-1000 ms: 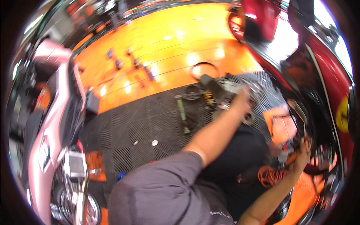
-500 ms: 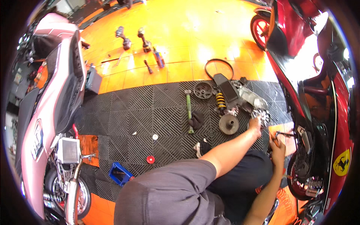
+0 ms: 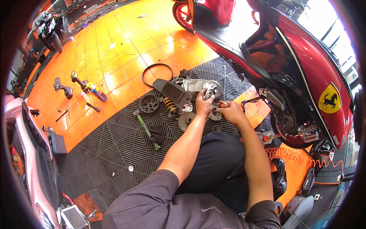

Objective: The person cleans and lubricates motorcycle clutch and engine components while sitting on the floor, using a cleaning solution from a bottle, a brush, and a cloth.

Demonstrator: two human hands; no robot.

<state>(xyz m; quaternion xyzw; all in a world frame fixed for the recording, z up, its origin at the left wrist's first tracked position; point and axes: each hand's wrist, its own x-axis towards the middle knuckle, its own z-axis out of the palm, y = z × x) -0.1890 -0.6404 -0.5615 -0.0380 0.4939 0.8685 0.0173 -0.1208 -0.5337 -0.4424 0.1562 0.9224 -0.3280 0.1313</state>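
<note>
My left hand (image 3: 203, 106) reaches forward with its fingers closed around a silvery metal part (image 3: 210, 92) at the near right end of a grey scooter engine casing (image 3: 193, 84). Close by on the right is my right hand (image 3: 231, 112), its fingers curled in a pinch; whatever is in them is too small to make out. Just left of those fingers, partly covered, lies a round metal plate (image 3: 215, 114). A metal clutch bell (image 3: 186, 120), a yellow coil spring (image 3: 170, 105) and a round pulley (image 3: 149, 104) lie left of my left hand.
A green-handled hammer (image 3: 145, 128) and a black cloth (image 3: 156, 134) lie on the ribbed mat (image 3: 110, 149). Beyond are a black belt (image 3: 157, 64), power drills (image 3: 65, 89) and a spray can (image 3: 96, 91). A red motorcycle (image 3: 305, 49) stands right, above a coiled orange hose (image 3: 284, 153).
The view has swung right, shifting the scene left. My right hand has come from near the red motorcycle to beside my left hand. My left hand stays at the silvery part.
</note>
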